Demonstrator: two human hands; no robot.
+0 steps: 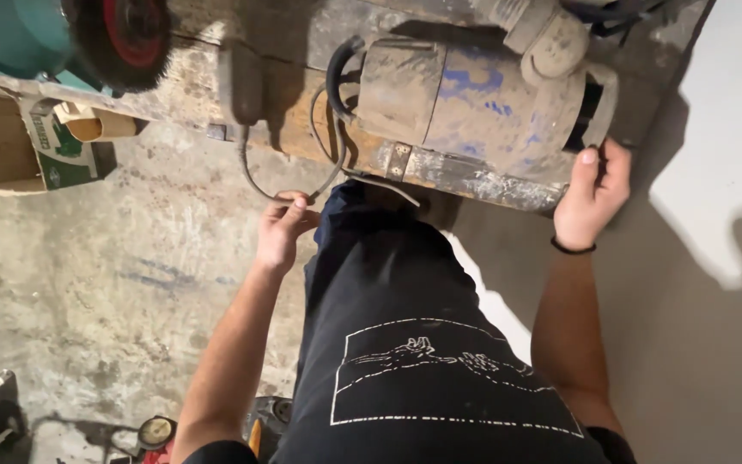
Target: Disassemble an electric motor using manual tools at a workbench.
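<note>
A big dusty motor (474,99), grey with patches of blue paint, sat on a worn wooden board (302,129) at the top of the view. The right hand (592,196) was pressed against the motor's far end, with the fingers curled around its edge. A dark band (573,248) went around that wrist. A thin dark cable (255,172) hung down from the board in a loop. The left hand (283,230) was closed on the bottom of that loop. The two hands were well apart, one on each side of the person's black shirt (405,344), which had a white line drawing on it.

A round wire brush wheel (122,39) with a red middle stuck out near the board's left end. Below it stood an open cardboard box (10,142). The floor (105,283) was grey, scratched concrete. A small round gauge (157,431) lay near the bottom edge.
</note>
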